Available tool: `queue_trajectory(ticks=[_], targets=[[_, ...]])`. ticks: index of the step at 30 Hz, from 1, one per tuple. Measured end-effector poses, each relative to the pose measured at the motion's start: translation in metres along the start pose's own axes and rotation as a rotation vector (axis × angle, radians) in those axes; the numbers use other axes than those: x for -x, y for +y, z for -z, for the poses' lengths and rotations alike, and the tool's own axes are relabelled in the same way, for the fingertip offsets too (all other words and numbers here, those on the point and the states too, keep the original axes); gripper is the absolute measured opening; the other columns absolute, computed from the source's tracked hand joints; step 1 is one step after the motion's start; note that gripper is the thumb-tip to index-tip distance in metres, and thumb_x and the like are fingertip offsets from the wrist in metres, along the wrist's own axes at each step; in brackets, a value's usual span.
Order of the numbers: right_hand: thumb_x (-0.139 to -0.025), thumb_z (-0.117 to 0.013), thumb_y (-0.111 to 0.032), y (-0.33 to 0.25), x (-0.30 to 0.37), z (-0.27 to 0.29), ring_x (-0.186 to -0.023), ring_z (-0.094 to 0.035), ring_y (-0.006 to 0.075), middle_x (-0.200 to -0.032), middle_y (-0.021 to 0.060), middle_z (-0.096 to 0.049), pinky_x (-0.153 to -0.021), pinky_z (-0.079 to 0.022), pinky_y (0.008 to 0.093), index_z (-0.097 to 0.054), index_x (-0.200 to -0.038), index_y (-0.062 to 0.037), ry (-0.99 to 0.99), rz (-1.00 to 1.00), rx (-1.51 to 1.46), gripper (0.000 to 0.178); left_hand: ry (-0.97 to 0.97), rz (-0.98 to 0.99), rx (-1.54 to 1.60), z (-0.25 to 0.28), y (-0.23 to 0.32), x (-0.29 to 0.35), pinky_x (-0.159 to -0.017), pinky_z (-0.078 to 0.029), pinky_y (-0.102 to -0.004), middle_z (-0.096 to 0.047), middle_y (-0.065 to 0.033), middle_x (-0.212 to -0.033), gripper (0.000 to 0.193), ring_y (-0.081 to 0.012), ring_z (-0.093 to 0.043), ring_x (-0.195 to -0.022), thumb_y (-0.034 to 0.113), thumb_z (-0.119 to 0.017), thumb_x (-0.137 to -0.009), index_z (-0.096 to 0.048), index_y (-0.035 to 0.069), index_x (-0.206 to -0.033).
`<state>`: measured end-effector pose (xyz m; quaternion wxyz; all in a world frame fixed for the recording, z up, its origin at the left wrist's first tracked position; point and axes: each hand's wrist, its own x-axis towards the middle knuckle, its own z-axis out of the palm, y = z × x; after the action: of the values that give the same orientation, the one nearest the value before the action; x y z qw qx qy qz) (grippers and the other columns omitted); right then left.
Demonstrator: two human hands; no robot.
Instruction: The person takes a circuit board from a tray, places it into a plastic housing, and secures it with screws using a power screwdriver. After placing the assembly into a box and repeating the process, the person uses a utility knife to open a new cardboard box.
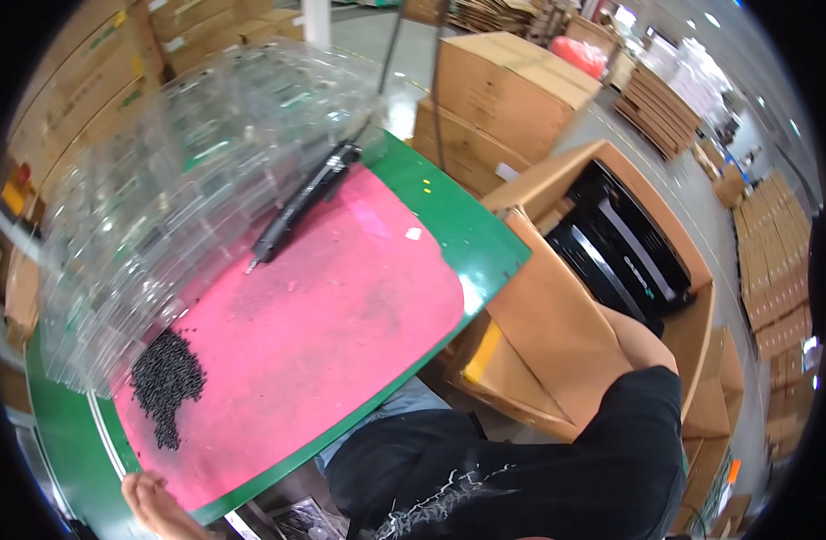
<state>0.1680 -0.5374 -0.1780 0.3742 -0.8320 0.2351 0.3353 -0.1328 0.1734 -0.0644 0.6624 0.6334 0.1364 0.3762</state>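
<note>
My left hand (pixel 152 504) is at the near left corner of the pink mat (pixel 341 297), its fingers loosely bent with nothing visible in them. Close by on the mat lies a pile of small black screws or similar pieces (pixel 167 382). My right forearm (pixel 640 345) reaches down into an open cardboard box (pixel 552 351) on the right. The hand itself is hidden behind the box wall and the parts inside. Glossy black panels (pixel 624 243) stand in that box, next to my right arm. A black electric screwdriver (pixel 305 202) rests across the mat's far edge.
Clear plastic bins (pixel 197 171) line the back left of the green table (pixel 458 211). A cable (pixel 390 63) runs up from the screwdriver. Closed cartons (pixel 512 81) stand behind the table, and stacked flat cardboard (pixel 773 252) is at the far right.
</note>
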Motion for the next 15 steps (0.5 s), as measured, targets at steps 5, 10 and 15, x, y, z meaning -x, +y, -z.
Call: queue_trajectory(ticks=[5, 10, 15], targets=[[-0.092, -0.067, -0.042, 0.12, 0.049, 0.07, -0.098, -0.068, 0.0214, -0.115, 0.0162, -0.07, -0.082, -0.055, 0.034, -0.066, -0.124, 0.0025, -0.152, -0.019, -0.155, 0.055, -0.319, -0.113, -0.276, -0.118, 0.028, 0.038, -0.074, -0.048, -0.0291, -0.064, -0.0082, -0.089, 0.013, -0.0161, -0.059, -0.078, 0.009, -0.057, -0.095, -0.061, -0.001, -0.103], [-0.1, -0.058, -0.042, 0.095, 0.099, 0.101, -0.074, -0.065, 0.0121, -0.093, 0.0062, -0.072, -0.064, -0.052, 0.0269, -0.071, -0.117, 0.0, -0.092, -0.003, 0.076, 0.047, -0.643, -0.043, -0.195, -0.17, 0.006, 0.051, -0.071, -0.051, -0.0295, -0.067, -0.0111, -0.085, 0.01, -0.0165, -0.063, -0.077, -0.004, -0.057, -0.092, -0.063, -0.004, -0.098], [-0.105, -0.048, -0.041, 0.034, 0.216, 0.075, -0.057, -0.051, 0.0179, -0.064, 0.006, -0.056, -0.051, -0.035, 0.0394, -0.056, -0.074, -0.0017, 0.8, 0.439, 0.076, 0.05, -0.669, -0.085, -0.3, -0.178, 0.007, 0.051, -0.07, -0.051, -0.0287, -0.068, -0.012, -0.081, 0.01, -0.0177, -0.064, -0.075, -0.006, -0.058, -0.089, -0.065, -0.005, -0.095]])
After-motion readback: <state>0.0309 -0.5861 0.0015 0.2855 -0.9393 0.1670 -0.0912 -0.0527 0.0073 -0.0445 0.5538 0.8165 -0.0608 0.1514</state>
